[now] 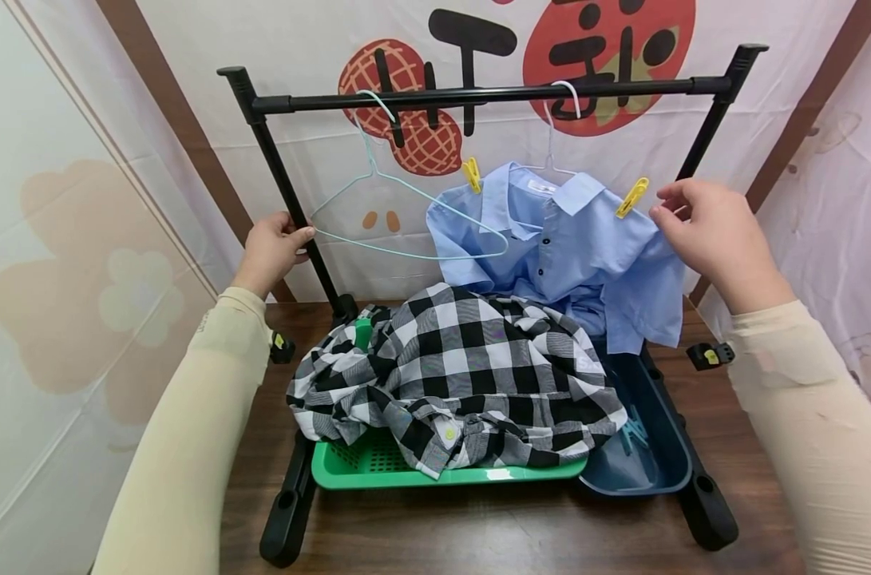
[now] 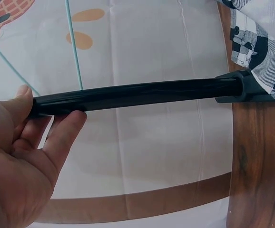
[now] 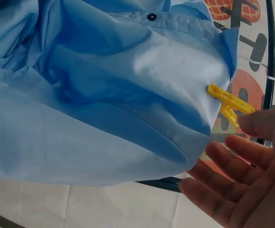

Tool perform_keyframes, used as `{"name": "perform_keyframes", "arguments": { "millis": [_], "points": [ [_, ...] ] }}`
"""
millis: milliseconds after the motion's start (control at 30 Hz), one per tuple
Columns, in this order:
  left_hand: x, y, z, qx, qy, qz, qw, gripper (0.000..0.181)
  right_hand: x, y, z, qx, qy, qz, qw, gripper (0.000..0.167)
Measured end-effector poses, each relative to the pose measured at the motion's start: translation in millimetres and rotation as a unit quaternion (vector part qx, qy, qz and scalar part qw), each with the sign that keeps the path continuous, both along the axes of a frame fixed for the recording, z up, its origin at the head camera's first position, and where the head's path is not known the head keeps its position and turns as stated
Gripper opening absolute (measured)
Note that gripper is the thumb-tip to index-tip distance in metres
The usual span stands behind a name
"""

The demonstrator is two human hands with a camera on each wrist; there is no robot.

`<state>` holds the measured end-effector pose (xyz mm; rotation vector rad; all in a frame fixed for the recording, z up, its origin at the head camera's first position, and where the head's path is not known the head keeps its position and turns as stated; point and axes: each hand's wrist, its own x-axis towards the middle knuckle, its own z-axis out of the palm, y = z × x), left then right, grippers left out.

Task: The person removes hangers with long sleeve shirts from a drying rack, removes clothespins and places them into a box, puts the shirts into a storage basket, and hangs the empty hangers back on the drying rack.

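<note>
My left hand grips the left upright pole of a black clothes rack, thumb on one side and fingers on the other. Beside it, an empty mint-green hanger hangs from the top bar. A light blue short-sleeved shirt hangs on a pale hanger, with one yellow clothespin at its left shoulder and another yellow clothespin at its right. Close to that right shoulder and sleeve, my right hand has its fingers loosely bent, holding nothing.
Below lies a crumpled black-and-white checked shirt on a green basket. To its right sits a dark blue basin with light blue clothespins inside. The rack's black feet stand on a brown wooden table. A printed curtain hangs behind.
</note>
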<state>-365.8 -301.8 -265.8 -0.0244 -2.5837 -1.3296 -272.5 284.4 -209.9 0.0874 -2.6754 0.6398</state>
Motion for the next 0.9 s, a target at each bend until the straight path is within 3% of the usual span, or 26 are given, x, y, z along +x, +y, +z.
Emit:
{"name": "perform_keyframes", "arguments": {
  "millis": [467,900],
  "points": [
    [-0.1,-1.2,0.4,0.000,0.000,-0.003,1.0000,0.038,-8.5,4,-6.3,0.017,-0.066,0.053,0.9963,0.052],
    [0.6,-1.3,-3.0,-0.001,-0.004,-0.005,1.0000,0.039,-16.1,3,-15.3,0.016,-0.032,0.063,0.9974,0.033]
  ]
}}
